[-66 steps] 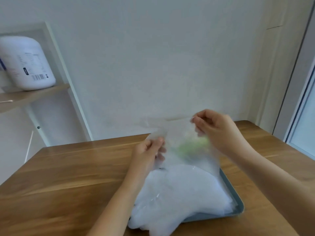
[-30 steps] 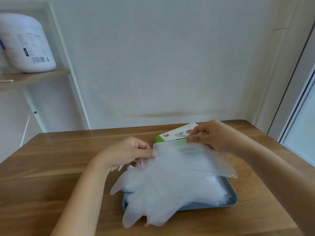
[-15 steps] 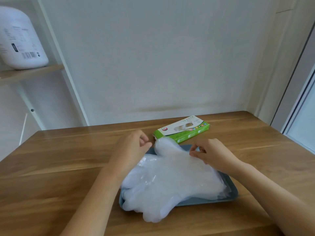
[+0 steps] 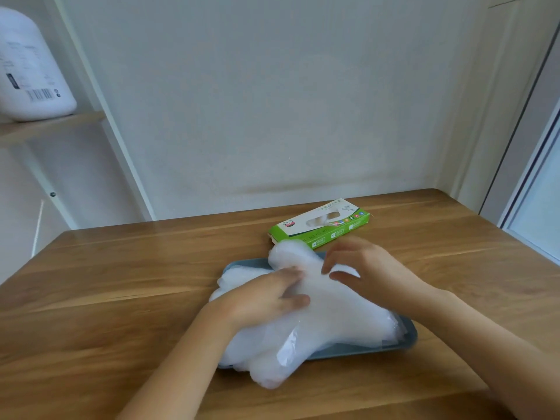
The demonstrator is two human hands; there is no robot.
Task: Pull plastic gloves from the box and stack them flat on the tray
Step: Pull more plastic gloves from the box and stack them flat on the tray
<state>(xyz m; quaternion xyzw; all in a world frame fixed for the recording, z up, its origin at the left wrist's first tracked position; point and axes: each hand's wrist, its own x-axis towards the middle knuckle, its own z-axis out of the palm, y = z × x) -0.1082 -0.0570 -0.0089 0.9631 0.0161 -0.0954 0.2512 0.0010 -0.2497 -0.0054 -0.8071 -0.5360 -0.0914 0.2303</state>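
Gloves (image 4: 318, 313): a puffy heap of clear plastic gloves lying on the tray. Their fingers spill over the tray's near-left corner onto the surface.
Tray (image 4: 407, 341): grey-blue and shallow, set right of the middle of the surface and closer to its near edge. Only its right rim and a strip of the far-left rim show.
Left hand (image 4: 266, 298): palm down with fingers stretched flat, pressing the left half of the heap.
Right hand (image 4: 366, 268): over the far part of the heap with loosely bent fingers and the thumb apart. It seems to hold nothing, though blur limits certainty.
Change: a second ago both hands held the top glove in the air by its cuff. Now it lies on the heap, the left pinch has become a flat press and the right pinch has let go.
Meaning: this glove looks placed. The heap is still domed rather than flat, so smoothing seems due before the next pull.
Box (image 4: 321, 228): green and white, just beyond the tray's far rim, with a glove showing in its slot.
Surface (image 4: 121, 283): wooden.
Shelf (image 4: 51, 124): at far left, holding a white jug (image 4: 27, 71).
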